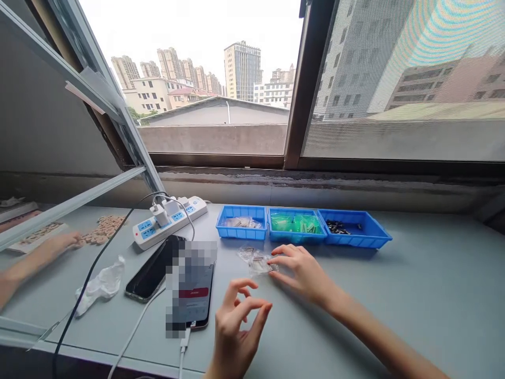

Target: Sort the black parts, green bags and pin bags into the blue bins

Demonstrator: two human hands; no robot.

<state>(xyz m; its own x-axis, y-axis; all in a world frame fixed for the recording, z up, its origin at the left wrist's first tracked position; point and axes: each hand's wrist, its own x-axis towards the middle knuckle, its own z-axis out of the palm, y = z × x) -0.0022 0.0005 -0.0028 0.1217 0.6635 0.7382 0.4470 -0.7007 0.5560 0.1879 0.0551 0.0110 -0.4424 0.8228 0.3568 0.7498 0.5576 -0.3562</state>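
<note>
Touching bags (259,263) with right hand's (303,272) loosely parted grip, toward table's (434,295) back edge; pinching left hand's (237,329) fingertips (264,312), nearer front edge, cannot tell if holding anything

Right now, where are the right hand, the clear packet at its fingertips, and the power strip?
Right hand (302,269): head view, back of the hand.
Clear packet (258,265): head view, middle of the packet.
Power strip (177,216): head view, socket face.

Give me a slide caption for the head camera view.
Right hand at small clear bags before three blue trays, left hand nearby with thumb and forefinger together.
</note>
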